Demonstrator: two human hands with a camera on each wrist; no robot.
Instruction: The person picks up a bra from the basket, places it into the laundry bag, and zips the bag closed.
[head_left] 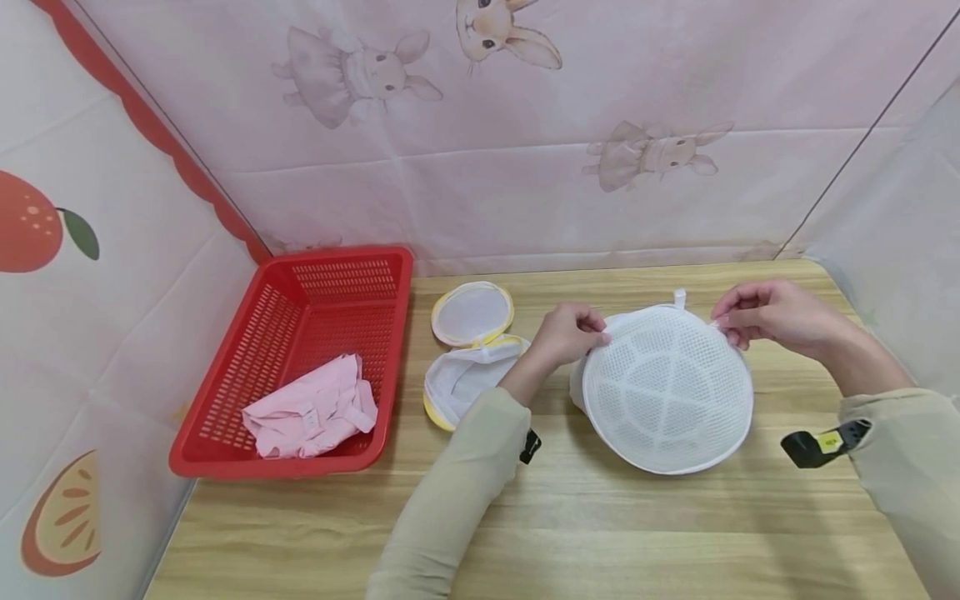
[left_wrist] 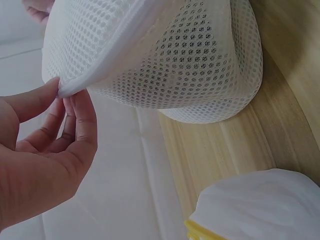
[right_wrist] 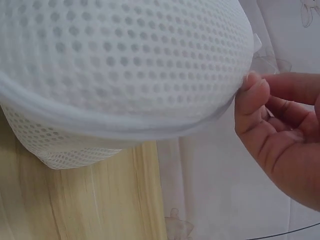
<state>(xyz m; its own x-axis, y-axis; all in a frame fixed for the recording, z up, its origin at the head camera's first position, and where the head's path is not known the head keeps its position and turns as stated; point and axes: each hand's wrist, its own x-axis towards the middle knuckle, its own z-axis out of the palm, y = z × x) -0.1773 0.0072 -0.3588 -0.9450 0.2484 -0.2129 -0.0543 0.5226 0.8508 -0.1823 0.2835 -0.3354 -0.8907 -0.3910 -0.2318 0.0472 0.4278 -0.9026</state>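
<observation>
A round white mesh laundry bag (head_left: 667,392) stands on the wooden table, its flat circular lid tilted toward me in the head view. My left hand (head_left: 566,337) pinches the lid's rim at the upper left, thumb above and fingers below, as the left wrist view shows. At the upper right my right hand (head_left: 772,321) pinches the rim between thumb and index finger. A small white loop (head_left: 679,297) sticks up from the back edge between the hands. The bag's mesh side wall (left_wrist: 200,60) bulges below the rim in the left wrist view.
Left of the bag lies a smaller white mesh bag (head_left: 468,375) with yellow trim, its round lid (head_left: 472,313) folded back. Farther left, a red plastic basket (head_left: 390,367) holds a folded pink garment (head_left: 311,408). A printed cloth wall (head_left: 525,208) rises behind the table.
</observation>
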